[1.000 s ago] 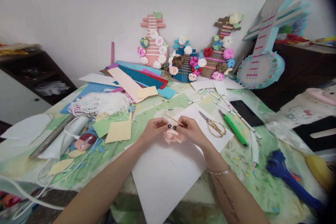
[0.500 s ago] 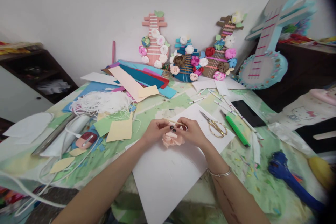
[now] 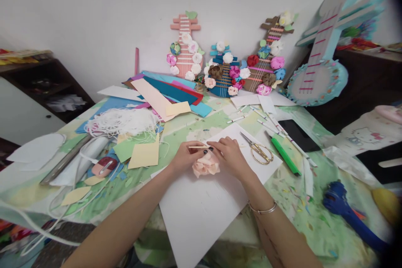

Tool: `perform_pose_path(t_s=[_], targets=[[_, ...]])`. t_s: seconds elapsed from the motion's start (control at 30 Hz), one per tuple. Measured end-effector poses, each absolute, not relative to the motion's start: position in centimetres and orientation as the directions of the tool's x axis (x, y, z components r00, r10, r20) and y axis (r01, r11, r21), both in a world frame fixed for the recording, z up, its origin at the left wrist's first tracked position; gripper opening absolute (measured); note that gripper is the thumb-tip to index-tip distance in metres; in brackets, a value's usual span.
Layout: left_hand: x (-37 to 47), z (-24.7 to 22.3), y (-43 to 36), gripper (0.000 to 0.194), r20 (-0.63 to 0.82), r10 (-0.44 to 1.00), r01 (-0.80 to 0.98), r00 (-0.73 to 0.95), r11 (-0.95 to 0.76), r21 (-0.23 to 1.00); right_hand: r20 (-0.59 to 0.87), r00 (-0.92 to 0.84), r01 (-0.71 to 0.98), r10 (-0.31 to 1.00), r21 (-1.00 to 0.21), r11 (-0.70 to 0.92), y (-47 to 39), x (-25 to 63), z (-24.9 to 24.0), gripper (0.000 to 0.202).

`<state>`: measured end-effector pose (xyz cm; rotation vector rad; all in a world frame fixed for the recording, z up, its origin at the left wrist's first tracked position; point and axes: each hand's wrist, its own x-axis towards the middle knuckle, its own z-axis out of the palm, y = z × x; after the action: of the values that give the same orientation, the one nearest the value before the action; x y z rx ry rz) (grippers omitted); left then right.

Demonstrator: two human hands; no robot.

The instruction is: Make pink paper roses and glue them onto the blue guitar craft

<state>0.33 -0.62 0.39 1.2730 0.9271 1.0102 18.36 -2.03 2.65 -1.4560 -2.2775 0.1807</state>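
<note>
A peach paper flower (image 3: 205,165) is held between my two hands, just above a white sheet (image 3: 201,209). My left hand (image 3: 185,155) is closed, its dark-nailed thumb at the flower's upper edge. My right hand (image 3: 230,153) is closed too, its fingertips meeting the left ones. A thin wooden stick (image 3: 197,147) lies crosswise along the fingers of both hands, behind the flower; its middle is hidden. Gold-handled scissors (image 3: 261,153) rest at the sheet's right corner, beside a green utility knife (image 3: 285,155).
A blue glue gun (image 3: 341,201) and a phone (image 3: 298,135) lie on the right. White cord (image 3: 124,122), coloured paper (image 3: 144,153) and a cable sit on the left. Flower-covered instrument models (image 3: 185,50) lean on the wall. A large turquoise one (image 3: 317,77) stands at right.
The stick now lies more level, reaching out past both hands. My right fingers have shifted over it, and more of the flower shows below them. The view has shifted slightly.
</note>
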Motion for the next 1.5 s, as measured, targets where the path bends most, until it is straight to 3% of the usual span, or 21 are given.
perform_pose_path(t_s=[0.17, 0.47, 0.67, 1.1, 1.23, 1.5], targets=[[0.4, 0.7, -0.7, 0.023, -0.017, 0.96, -0.09, 0.281, 0.044, 0.995, 0.314, -0.358, 0.846, 0.879, -0.29, 0.448, -2.3, 18.1, 2.7, 0.027], [0.3, 0.9, -0.8, 0.021, -0.028, 0.965, -0.108, 0.261, 0.058, 0.992, 0.494, -0.433, 0.733, 0.754, -0.293, 0.614, -2.2, 17.8, 1.7, 0.039], [0.3, 0.4, -0.8, 0.024, -0.062, 0.971, -0.174, 0.233, 0.104, 0.979, 0.617, -0.398, 0.687, 0.679, -0.29, 0.666, -2.0, 18.0, 1.4, 0.036], [0.2, 0.5, -0.9, 0.029, 0.052, 0.962, -0.124, 0.269, -0.019, 0.992, 0.582, -0.253, 0.712, 0.773, -0.429, 0.556, -2.7, 17.6, 2.1, 0.021], [0.2, 0.4, -0.8, 0.033, 0.08, 0.972, -0.122, 0.22, -0.054, 0.991, 0.593, -0.29, 0.697, 0.751, -0.406, 0.591, -2.7, 17.5, 2.2, 0.02], [0.5, 1.3, -0.9, 0.018, 0.093, 0.98, -0.061, 0.175, -0.083, 0.995, 0.629, -0.319, 0.752, 0.709, -0.288, 0.593, -2.7, 17.6, 2.0, 0.02]])
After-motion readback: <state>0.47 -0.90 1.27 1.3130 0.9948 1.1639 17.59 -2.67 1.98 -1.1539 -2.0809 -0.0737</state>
